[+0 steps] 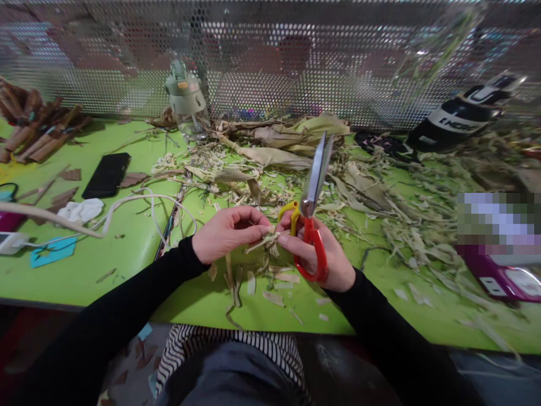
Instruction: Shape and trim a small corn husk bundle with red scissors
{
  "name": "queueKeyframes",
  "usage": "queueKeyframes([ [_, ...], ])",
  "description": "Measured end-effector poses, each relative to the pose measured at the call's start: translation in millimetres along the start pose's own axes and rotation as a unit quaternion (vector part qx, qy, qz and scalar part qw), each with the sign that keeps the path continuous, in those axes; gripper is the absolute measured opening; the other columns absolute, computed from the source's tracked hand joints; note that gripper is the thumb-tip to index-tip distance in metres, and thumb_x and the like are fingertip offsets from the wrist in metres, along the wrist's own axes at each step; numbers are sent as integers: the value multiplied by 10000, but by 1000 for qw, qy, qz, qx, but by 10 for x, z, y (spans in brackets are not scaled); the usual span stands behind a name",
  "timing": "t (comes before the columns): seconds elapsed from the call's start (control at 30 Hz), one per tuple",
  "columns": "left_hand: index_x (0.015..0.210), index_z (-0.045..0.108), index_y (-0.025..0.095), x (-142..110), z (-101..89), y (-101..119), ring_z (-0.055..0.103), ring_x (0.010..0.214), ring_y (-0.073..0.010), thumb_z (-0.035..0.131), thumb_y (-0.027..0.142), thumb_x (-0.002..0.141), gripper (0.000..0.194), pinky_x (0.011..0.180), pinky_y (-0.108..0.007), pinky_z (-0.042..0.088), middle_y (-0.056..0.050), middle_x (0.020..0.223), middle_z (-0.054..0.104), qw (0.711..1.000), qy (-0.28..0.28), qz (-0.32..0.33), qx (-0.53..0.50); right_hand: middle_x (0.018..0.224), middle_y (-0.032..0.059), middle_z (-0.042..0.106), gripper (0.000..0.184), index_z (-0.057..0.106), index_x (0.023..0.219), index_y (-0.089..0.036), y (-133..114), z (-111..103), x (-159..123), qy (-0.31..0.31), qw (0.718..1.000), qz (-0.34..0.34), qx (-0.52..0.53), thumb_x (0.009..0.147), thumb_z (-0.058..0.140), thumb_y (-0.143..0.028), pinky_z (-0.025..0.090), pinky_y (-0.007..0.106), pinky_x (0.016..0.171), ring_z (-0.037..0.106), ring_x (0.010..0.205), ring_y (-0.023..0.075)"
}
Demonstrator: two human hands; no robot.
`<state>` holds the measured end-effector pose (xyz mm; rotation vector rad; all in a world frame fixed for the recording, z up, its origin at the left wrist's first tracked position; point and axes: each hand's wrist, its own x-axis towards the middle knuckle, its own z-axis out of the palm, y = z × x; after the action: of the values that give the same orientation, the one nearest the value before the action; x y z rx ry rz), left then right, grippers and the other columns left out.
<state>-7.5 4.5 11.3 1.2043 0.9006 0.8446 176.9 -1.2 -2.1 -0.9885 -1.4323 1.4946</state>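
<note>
My left hand is closed in a pinch on a small bundle of dry husk strips just above the green table. My right hand grips red-and-yellow scissors, whose blades point up and away, and its fingertips also pinch the same bundle. Both hands meet near the table's front edge. Cut husk pieces lie under them.
Dry corn husks and scraps cover the middle and right of the table. A black phone, white cable and crumpled white tissue lie on the left. A bottle stands by the perforated metal screen. Brown sticks are far left.
</note>
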Motion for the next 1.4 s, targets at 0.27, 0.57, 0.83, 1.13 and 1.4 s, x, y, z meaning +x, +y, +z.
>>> queueKeyframes([
  [0.27,757,572,123,40,-24,-54,481,503,-41,663,254,734,161,524,-190,380,31,610,572,997,-40,-57,-41,774,-28,536,272,530,847,-209,-5,21,16,-17,1000,15,8,694,733,-305,436,252,599,504,638,98],
  [0.57,763,546,117,37,56,-80,496,533,-43,608,206,768,109,557,-198,428,37,616,538,999,25,-2,-24,864,-12,560,313,532,870,-225,-2,34,4,32,998,-30,-47,688,753,-352,489,271,666,545,696,109],
  [0.83,852,571,156,-40,55,-63,532,736,-93,639,262,760,155,683,-242,443,-10,845,584,964,112,148,188,819,-20,582,362,508,860,-222,36,53,22,65,994,-38,-75,662,771,-372,514,274,669,571,705,119],
  [1.13,762,618,145,-64,48,-27,515,688,-99,637,228,763,86,656,-241,408,-6,743,624,945,90,143,280,811,1,595,397,492,911,-221,134,28,-28,89,974,-74,-197,660,775,-342,502,295,618,584,709,151],
  [1.4,767,565,129,-56,13,10,453,607,-67,569,244,804,122,580,-210,373,15,702,551,971,38,84,221,832,2,601,348,494,897,-218,81,45,-34,60,973,-110,-193,701,747,-355,511,301,646,589,729,148],
])
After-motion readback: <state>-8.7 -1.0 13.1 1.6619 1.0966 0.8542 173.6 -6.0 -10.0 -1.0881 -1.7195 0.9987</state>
